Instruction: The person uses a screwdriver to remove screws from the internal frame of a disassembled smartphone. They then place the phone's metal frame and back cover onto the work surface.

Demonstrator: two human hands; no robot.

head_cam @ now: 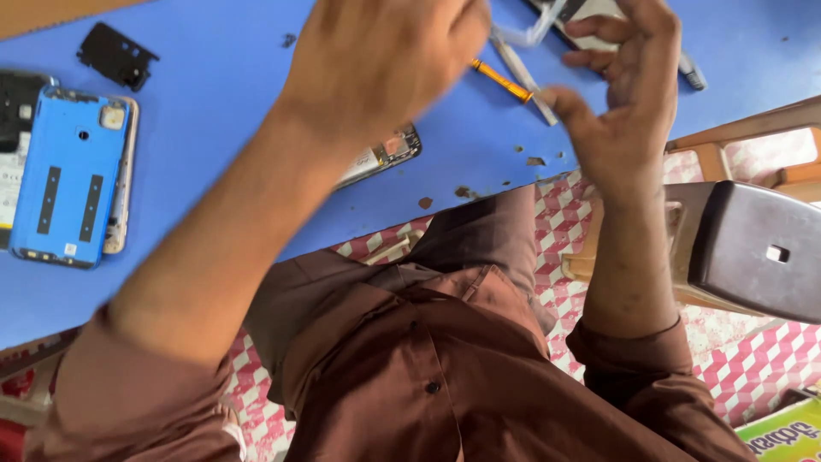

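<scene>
1. The table [231,77] is plain blue, chipped brown along its edge.
2. The phone back cover [68,175], at 9 o'clock, is bright blue with 2 black strips.
3. The screwdriver [500,81] is orange.
4. The shirt [445,359] is brown.
5. The floor [761,351] shows a pink-and-white cube pattern.

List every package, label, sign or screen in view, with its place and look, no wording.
Green and yellow printed package: bottom right corner, partly cut off.
Small white sticker: low on the blue phone back cover, left on the blue table.
No lit screen shows.
</scene>
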